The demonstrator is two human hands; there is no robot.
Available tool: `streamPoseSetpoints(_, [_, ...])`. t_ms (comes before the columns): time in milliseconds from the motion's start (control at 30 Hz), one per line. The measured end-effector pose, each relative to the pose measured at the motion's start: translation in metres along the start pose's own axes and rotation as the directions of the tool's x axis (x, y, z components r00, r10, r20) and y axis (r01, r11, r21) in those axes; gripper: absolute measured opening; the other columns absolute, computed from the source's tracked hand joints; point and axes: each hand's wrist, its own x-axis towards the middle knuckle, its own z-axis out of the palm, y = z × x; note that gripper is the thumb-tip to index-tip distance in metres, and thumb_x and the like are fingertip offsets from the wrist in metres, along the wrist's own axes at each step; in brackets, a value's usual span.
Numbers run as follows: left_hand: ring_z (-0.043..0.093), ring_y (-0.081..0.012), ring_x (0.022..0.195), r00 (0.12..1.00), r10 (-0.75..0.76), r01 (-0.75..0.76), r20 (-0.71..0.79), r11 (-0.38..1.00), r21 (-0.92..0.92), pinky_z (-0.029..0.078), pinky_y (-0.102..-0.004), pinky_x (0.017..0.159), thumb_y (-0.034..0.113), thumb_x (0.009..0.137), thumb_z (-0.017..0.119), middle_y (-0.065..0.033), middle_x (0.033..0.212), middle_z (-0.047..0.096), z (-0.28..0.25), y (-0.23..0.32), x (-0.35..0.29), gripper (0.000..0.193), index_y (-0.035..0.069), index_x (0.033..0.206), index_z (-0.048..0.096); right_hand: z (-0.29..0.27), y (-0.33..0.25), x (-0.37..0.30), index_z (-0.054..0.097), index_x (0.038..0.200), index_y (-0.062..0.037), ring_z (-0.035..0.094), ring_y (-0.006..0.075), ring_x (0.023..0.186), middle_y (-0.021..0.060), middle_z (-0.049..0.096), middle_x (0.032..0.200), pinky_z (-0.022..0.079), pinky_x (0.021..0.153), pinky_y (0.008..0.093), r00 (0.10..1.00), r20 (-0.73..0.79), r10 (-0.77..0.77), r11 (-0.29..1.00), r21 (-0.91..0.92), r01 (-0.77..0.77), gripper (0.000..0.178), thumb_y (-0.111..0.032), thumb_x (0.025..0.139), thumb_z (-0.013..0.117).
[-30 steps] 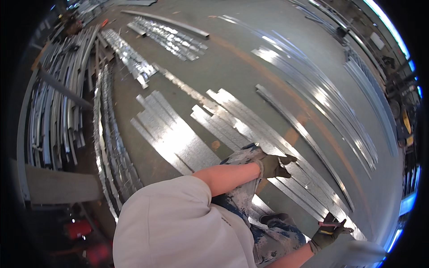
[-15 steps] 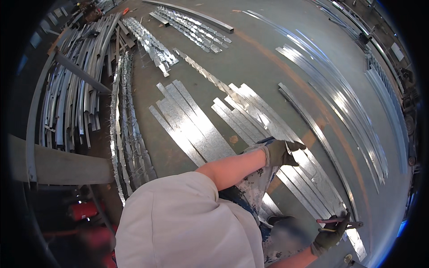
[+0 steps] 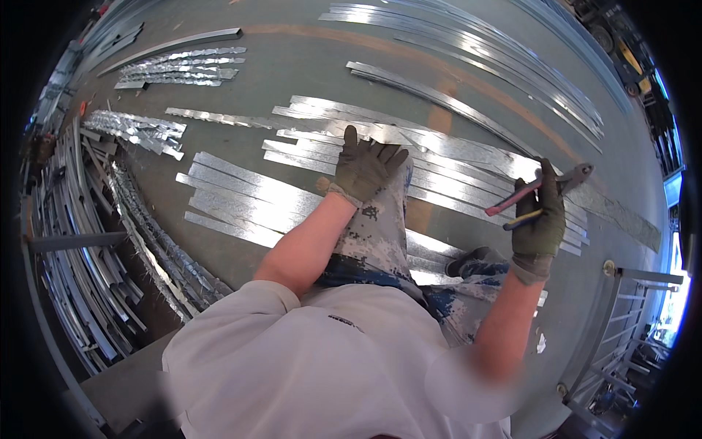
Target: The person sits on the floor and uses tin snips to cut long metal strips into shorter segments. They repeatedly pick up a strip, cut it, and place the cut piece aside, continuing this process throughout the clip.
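My left hand point(image 3: 368, 167), in an olive work glove, is open with its fingers spread above my knee. Its fingertips are near a long shiny metal strip point(image 3: 439, 140); whether they touch it I cannot tell. My right hand point(image 3: 540, 225), gloved alike, is closed on a pair of snips point(image 3: 575, 178) with a pink and a yellow handle, held over the right end of the strips. The long strip lies across several flat galvanized strips point(image 3: 322, 156), and its left end point(image 3: 219, 117) is crinkled. Fingers partly hide the handles.
More flat strips point(image 3: 241, 192) lie at the left, with twisted scrap strips point(image 3: 179, 67) beyond. Long metal profiles point(image 3: 80, 271) are piled far left. A channel point(image 3: 439, 100) and long sheets point(image 3: 468, 44) lie ahead. A wheeled metal rack point(image 3: 621, 322) stands right.
My left hand has gone from a curled grip at the strip's edge to spread fingers. My right hand has lifted the snips. The view has turned to the right.
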Motion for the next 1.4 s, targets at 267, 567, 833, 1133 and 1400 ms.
streamPoseSetpoints(267, [0.049, -0.0418, 0.155, 0.986, -0.128, 0.132, -0.108, 0.991, 0.027, 0.036, -0.0624, 0.134, 0.052, 0.111, 0.064, -0.0181, 0.155, 0.063, 0.012, -0.031, -0.008, 0.064, 0.005, 0.153, 0.058, 0.01, -0.025, -0.016, 0.073, 0.143, -0.0026, 0.065, 0.0124, 0.112, 0.0018, 0.063, 0.13, 0.064, 0.106, 0.0321, 0.989, -0.089, 0.115, 0.986, 0.129, -0.103, 0.031, -0.015, 0.116, 0.065])
streamPoseSetpoints(567, [0.052, -0.0358, 0.156, 0.821, -0.433, 0.377, 0.372, 0.9, 0.217, 0.039, -0.0587, 0.132, 0.045, 0.114, 0.062, -0.0161, 0.158, 0.066, -0.014, -0.09, 0.018, 0.061, 0.016, 0.166, 0.051, 0.004, -0.015, -0.023, 0.072, 0.146, -0.0031, 0.065, 0.0146, 0.107, 0.0021, 0.061, 0.124, 0.062, 0.105, 0.0332, 0.984, -0.026, 0.177, 0.973, 0.153, -0.171, 0.032, -0.011, 0.119, 0.057])
streamPoseSetpoints(833, [0.078, -0.0319, 0.123, 0.889, -0.454, 0.402, 0.06, 0.838, 0.369, 0.062, -0.0547, 0.11, 0.046, 0.107, 0.069, 0.0038, 0.114, 0.083, 0.01, -0.105, 0.032, 0.063, 0.019, 0.161, 0.051, -0.001, -0.009, -0.03, 0.07, 0.145, -0.0032, 0.071, 0.0251, 0.109, 0.0083, 0.065, 0.124, 0.065, 0.097, 0.0402, 0.882, -0.095, 0.461, 0.839, 0.369, -0.399, 0.036, -0.02, 0.112, 0.072])
streamPoseSetpoints(1133, [0.081, -0.0312, 0.115, 0.893, -0.45, 0.417, -0.019, 0.812, 0.407, 0.065, -0.0529, 0.108, 0.044, 0.112, 0.064, -0.0082, 0.122, 0.082, -0.011, -0.112, 0.046, 0.051, 0.017, 0.156, 0.058, -0.015, 0.015, -0.11, 0.059, 0.153, -0.0016, 0.077, 0.0287, 0.106, 0.017, 0.076, 0.126, 0.066, 0.088, 0.0456, 0.754, 0.128, 0.645, 0.705, 0.281, -0.651, 0.045, -0.024, 0.115, 0.066])
streamPoseSetpoints(1400, [0.081, -0.0312, 0.114, 0.885, -0.466, 0.433, -0.024, 0.801, 0.413, 0.067, -0.0538, 0.107, 0.047, 0.116, 0.055, -0.0157, 0.129, 0.078, -0.022, -0.114, 0.052, 0.054, 0.017, 0.16, 0.052, -0.004, 0.025, -0.135, 0.05, 0.16, -0.0015, 0.077, 0.0242, 0.096, 0.0195, 0.073, 0.13, 0.065, 0.083, 0.0405, 0.702, 0.125, 0.702, 0.672, 0.212, -0.71, 0.065, 0.0, 0.098, 0.072])
